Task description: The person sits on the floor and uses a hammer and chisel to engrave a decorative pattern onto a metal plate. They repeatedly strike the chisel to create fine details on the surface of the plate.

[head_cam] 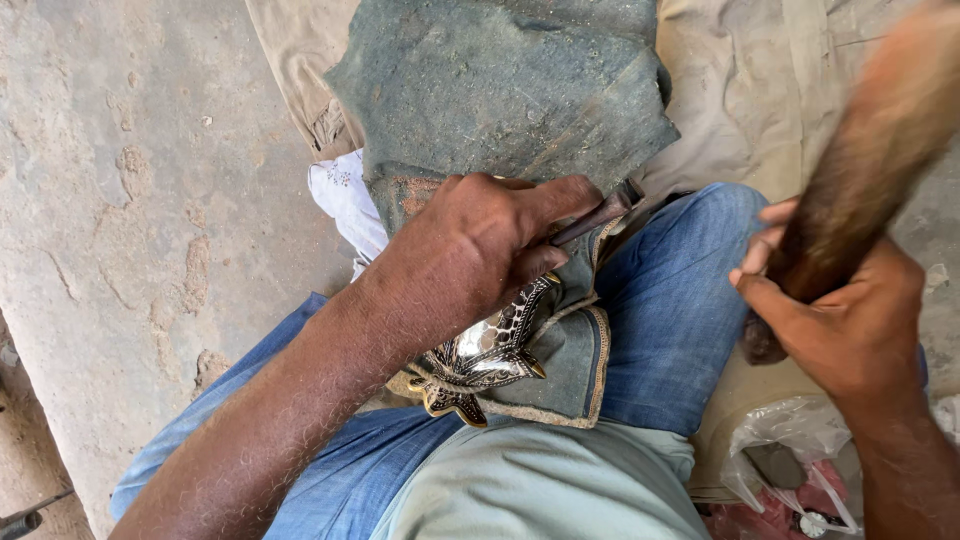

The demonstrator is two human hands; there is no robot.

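A chisel [592, 218] is gripped by the left hand [480, 245] over the metal piece's [480, 355] edge; a wooden mallet [850, 190] is clasped by the right hand [840, 320], well apart.

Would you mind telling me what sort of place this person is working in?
Probably an informal craft workspace at floor level, perhaps outdoors. The person sits on a bare concrete floor, the left hand holds a chisel over an engraved metal piece, and the right hand grips a wooden mallet.

Soft daylight, blurred raised mallet [880, 140]
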